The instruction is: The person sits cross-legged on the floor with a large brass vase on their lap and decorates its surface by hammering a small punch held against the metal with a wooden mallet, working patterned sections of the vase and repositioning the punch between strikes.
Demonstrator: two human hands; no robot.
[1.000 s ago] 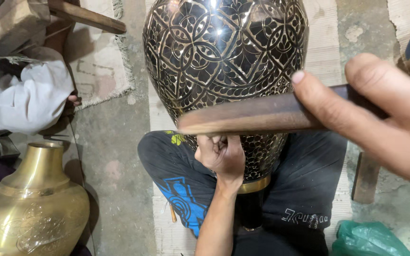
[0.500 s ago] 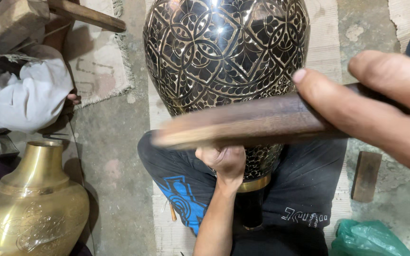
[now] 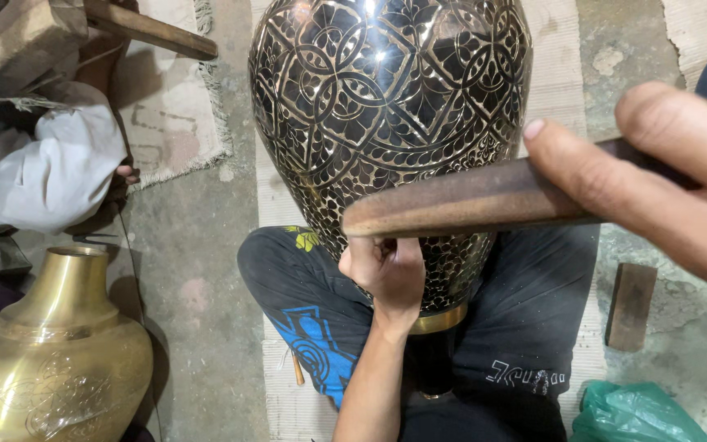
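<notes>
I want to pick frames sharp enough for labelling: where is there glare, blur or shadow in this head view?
Head view: bright glare spots sit high on the dark engraved metal vase; the right hand and its brown wooden stick are close to the lens and soft; the left hand on the vase is sharp; the plain brass vase lies in dimmer light.

A large engraved metal vase (image 3: 390, 106) is lying tilted in the middle of the scene, its wide dark body reaching toward the far side and its narrow brass-ringed foot pointing near, resting between the legs of the seated person. Its glossy black surface is showing bright cut lines: interlaced circles, petals and small scales. A brown wooden stick (image 3: 468, 200) is lying almost level across the vase's lower body, its blunt end pointing left, slightly blurred.
</notes>
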